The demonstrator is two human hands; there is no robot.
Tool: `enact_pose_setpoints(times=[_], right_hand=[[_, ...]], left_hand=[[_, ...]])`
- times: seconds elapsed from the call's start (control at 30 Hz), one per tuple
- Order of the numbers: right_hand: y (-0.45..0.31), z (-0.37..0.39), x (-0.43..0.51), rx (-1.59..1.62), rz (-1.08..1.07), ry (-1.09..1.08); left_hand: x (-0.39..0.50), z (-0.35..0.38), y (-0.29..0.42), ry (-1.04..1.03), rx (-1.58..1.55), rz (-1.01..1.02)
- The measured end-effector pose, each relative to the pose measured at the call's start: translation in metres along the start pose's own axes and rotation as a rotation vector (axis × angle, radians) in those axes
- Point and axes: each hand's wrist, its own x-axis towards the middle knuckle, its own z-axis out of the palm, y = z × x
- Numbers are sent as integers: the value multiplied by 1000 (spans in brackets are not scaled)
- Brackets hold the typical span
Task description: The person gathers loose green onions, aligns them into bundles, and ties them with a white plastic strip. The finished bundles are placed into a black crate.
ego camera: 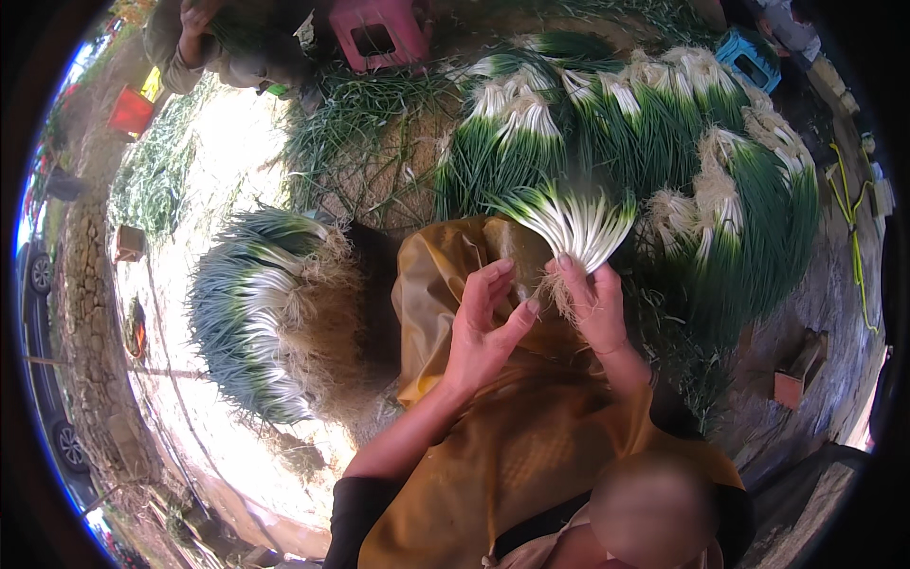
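Observation:
Over the lap, my right hand grips a bunch of green onions near the root end, its white stalks fanned upward and roots hanging by the thumb. Just left of it, my left hand holds nothing, thumb and fingers apart, close to the hanging roots. A brown waterproof apron covers the lap beneath both hands. At the left lies a curved pile of green onions with its roots towards me. Bundled green onions lie in an arc ahead and to the right.
Loose green leaves litter the ground ahead. A pink plastic stool and a blue stool stand farther out. Another person's hand shows at upper left. A red container and a small wooden box are at left.

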Motion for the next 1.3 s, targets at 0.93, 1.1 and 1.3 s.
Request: enact_pose_setpoints(times=[0.93, 1.1, 1.3], right_hand=[[-6, 8, -36, -667, -51, -353], [-18, 0, -44, -604, 5, -562], [-34, -16, -54, -500, -138, -973]], left_hand=[[-27, -30, -74, -65, -724, -550], [-23, -39, -75, -116, -894, -575], [-11, -26, -73, -51, -649, -624]])
